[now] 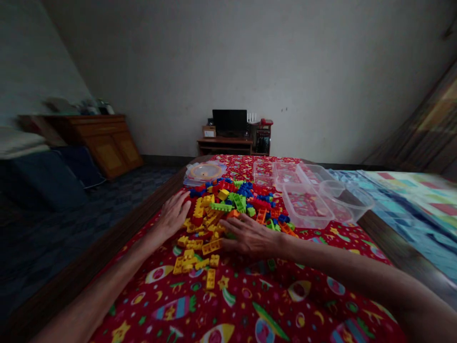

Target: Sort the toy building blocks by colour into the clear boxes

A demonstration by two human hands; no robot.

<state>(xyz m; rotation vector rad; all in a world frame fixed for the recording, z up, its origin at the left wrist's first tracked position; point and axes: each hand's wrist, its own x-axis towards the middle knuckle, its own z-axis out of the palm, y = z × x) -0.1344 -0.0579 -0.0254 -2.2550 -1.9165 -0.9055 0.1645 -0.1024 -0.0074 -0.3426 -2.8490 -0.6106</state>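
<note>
Multicoloured plastic building bricks (pixel 239 202): lie in a loose heap on a red cloth printed with rockets and stars (pixel 257 305), between and beyond the bare left hand (pixel 173 212) and the bare right hand (pixel 248 236); mix blue, red, lime green and orange at the far and right sides.
Rectangular clear plastic tubs (pixel 310 222): stand to the right of the heap, beyond the right hand; show the red printed cloth through walls and bases.
Round clear plastic bowl (pixel 362 205): sits beside the nearest tub, close to the right edge of the dark brown wooden table (pixel 389 238); lets the wood show through its side.
Pale round plastic lid (pixel 210 172): lies on flat translucent plastic pieces (pixel 189 182), left of the heap's far side, farther off than the left hand.
Yellow plastic bricks (pixel 189 259): gather at the heap's near left, mostly between both hands, and trail toward the near side of the cloth.
Left hand: rests palm down at the heap's left edge, fingers extended, thumb apart.
Right hand: reaches over the heap's near side, fingers bent among yellow bricks, just beside an orange plastic brick (pixel 233 214); cannot tell whether clamped on anything, being hidden beneath.
Both hands: lie apart from each other.
</note>
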